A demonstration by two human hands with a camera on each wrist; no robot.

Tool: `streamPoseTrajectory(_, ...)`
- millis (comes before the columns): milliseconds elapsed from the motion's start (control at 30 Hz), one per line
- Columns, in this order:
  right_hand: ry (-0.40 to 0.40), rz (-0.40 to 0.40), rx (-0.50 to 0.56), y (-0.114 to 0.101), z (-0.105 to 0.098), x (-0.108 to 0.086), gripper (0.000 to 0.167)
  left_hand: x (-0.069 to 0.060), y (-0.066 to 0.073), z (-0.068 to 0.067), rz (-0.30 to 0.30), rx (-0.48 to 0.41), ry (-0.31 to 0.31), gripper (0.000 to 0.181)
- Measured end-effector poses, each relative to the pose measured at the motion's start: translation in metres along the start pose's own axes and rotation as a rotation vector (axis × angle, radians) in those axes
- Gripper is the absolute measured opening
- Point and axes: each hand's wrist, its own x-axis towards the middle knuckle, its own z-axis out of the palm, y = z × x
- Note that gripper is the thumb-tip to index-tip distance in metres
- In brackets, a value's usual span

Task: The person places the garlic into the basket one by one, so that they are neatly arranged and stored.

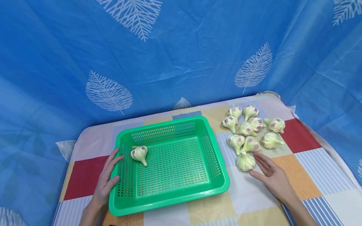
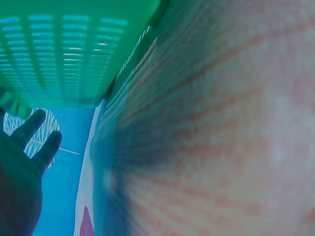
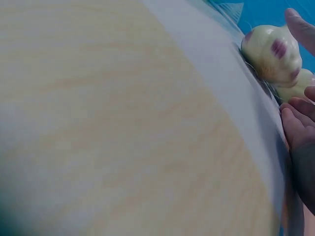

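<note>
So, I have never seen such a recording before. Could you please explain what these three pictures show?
There is no machine here: a person works bare-handed. The wide picture comes from a camera on the head; the other two come from cameras on the left and right wrists. On a multicoloured checked cloth stands a rectangular green plastic basket with slotted walls, and one pale, purple-marked garlic bulb lies inside. To the basket's right lie ten more bulbs. The left hand is at the basket's left rim, fingers reaching over it. The right hand has its thumb and fingers beside the nearest bulb; I cannot tell whether they touch. Neither clearly grips anything.
</note>
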Motion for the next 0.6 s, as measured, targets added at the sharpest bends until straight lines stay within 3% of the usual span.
streamPoseTrajectory(333,-0.062,-0.019,-0.089,0.0,0.007,0.021,0.074,-0.001,0.0,0.0,-0.017,0.017,0.0,0.059)
streamPoseTrajectory(600,-0.017,0.025,-0.157,-0.004,0.012,0.027,0.061,0.0,0.002,-0.001,-0.018,0.019,-0.004,0.058)
